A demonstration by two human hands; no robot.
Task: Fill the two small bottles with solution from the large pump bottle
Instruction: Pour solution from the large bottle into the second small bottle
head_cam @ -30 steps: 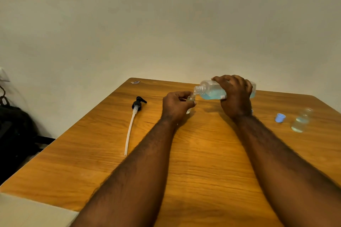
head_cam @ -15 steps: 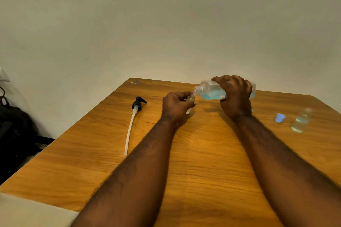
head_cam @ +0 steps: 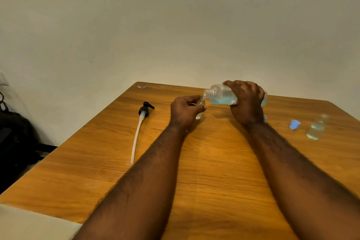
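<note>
My right hand [head_cam: 246,103] grips the large clear bottle [head_cam: 220,95], which holds blue solution and lies tipped almost flat, its open threaded neck pointing left. My left hand [head_cam: 185,112] is closed around a small clear bottle [head_cam: 200,105] standing on the wooden table [head_cam: 214,161], its mouth just under the large bottle's neck. Most of that small bottle is hidden by my fingers. A second small clear bottle [head_cam: 317,127], uncapped with some liquid in it, stands at the right. The black pump head with its long white tube [head_cam: 139,128] lies on the table to the left.
A small blue cap [head_cam: 294,124] sits beside the second small bottle, and a bit of another blue cap [head_cam: 264,117] shows behind my right wrist. A scrap [head_cam: 142,86] lies at the table's far left corner. A dark bag [head_cam: 15,138] is on the floor at left.
</note>
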